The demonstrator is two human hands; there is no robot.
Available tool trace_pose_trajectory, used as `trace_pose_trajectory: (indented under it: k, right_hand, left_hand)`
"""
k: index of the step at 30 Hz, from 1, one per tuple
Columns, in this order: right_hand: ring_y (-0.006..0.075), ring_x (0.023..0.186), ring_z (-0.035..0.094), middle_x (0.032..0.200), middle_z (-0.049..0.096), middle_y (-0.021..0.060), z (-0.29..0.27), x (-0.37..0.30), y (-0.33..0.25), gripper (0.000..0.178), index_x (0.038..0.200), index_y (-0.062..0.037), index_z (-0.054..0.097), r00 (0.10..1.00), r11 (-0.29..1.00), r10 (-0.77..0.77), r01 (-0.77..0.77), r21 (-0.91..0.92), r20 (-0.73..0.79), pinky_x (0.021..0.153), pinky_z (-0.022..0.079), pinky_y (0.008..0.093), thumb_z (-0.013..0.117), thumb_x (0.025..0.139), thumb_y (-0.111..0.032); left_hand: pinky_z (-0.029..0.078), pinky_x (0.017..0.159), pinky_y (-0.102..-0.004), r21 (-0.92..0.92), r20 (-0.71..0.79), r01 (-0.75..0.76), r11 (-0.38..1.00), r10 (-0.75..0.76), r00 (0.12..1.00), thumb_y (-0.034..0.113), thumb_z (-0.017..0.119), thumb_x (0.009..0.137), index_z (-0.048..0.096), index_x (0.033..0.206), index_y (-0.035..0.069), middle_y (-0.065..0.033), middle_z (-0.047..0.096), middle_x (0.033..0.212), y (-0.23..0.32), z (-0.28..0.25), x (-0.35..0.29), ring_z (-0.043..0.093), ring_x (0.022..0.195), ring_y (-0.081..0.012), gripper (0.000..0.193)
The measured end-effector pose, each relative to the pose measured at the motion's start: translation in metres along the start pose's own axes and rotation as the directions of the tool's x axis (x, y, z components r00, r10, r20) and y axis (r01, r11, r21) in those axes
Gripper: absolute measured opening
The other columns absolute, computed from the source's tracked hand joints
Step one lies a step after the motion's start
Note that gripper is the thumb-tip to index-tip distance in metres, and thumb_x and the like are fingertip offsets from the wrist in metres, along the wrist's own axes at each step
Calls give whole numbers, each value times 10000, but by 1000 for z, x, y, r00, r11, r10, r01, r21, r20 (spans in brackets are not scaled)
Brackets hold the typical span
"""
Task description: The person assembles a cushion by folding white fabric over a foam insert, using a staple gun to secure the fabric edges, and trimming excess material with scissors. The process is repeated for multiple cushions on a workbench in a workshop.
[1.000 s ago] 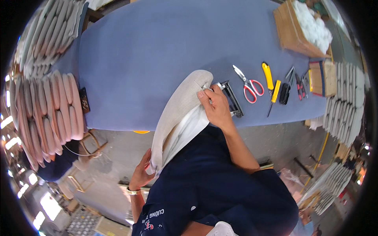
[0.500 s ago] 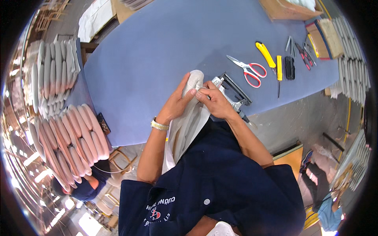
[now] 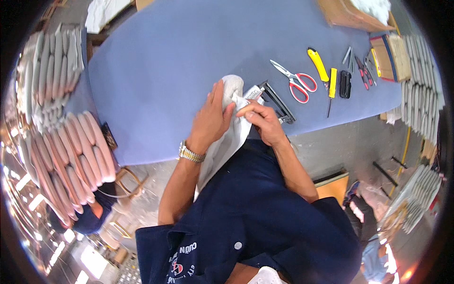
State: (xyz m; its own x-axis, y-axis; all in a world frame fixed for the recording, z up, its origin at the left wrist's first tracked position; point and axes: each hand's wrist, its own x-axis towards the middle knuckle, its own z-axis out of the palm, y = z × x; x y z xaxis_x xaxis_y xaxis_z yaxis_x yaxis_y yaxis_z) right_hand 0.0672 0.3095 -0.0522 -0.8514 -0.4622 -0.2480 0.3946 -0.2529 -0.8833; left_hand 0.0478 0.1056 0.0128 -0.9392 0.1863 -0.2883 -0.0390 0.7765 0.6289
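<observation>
A long narrow pad (image 3: pixel 232 85) in light grey fabric stands up from the table's near edge toward my body. My left hand (image 3: pixel 209 117) grips its left side, fingers stretched together along it and thumb across the front. At the right edge, my right hand (image 3: pixel 266 124) pinches a fold of the pad's pale fabric (image 3: pixel 230 141) between thumb and curled fingers. The fabric hangs down to my dark shirt, and what lies under it is hidden. Just beyond my right hand lies a staple gun (image 3: pixel 278 102), its handle partly covered by that hand.
Right of the staple gun are red-handled scissors (image 3: pixel 299 85), a yellow cutter (image 3: pixel 318 64), a yellow screwdriver (image 3: pixel 332 85) and pliers (image 3: pixel 364 75) on the blue table (image 3: pixel 156 85). Stacked grey pads (image 3: pixel 71 151) stand left. A cardboard box (image 3: pixel 395 57) sits right. Other people are in the background.
My right hand has drawn the pale fabric over the pad's front, covering the long opening seen before. My left fingers lie straighter along the side. The whole view has shifted slightly.
</observation>
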Motion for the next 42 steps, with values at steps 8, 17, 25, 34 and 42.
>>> trace_pose_trajectory:
  k: [8,17,25,34,42]
  right_hand:
    - [235,1110,681,1270,683,138,-50,-17,15,328,1217,-4,669,833,882,143,-352,-313,-534,913,551,382,762,933,-140]
    - [418,1042,664,1167,681,222,-35,-3,46,727,1408,-60,501,901,467,-108,-326,-822,-419,921,535,483,819,755,-91]
    - [107,758,664,935,710,45,-48,-16,-114,381,1243,-5,650,899,869,149,-318,-379,-412,672,542,265,782,917,-151]
    - [229,899,684,1003,692,137,17,-14,-165,407,1135,14,637,983,664,-172,167,-729,68,828,537,352,820,793,-109]
    - [220,843,723,911,734,126,-6,-21,-94,316,1054,9,661,988,654,-147,63,-754,-45,770,551,361,813,821,-142]
  left_hand:
    - [549,970,-526,153,-133,41,987,-21,991,358,554,1044,336,1562,-9,-272,515,1505,6,13,-2,593,1274,-460,671]
    - [570,966,-501,178,-146,70,982,-44,988,369,556,1041,372,1542,-15,-254,521,1510,16,13,-2,595,1292,-439,658]
    - [596,946,-483,264,-200,53,963,1,980,358,576,1034,374,1537,-16,-249,536,1494,10,29,-3,601,1299,-426,659]
    - [587,973,-479,201,-233,81,976,-33,972,250,663,958,389,1522,-21,-232,507,1535,19,32,-9,581,1329,-420,683]
    - [564,1015,-481,227,-249,105,968,-46,967,234,669,946,405,1509,-16,-222,530,1520,19,36,-8,581,1331,-415,670]
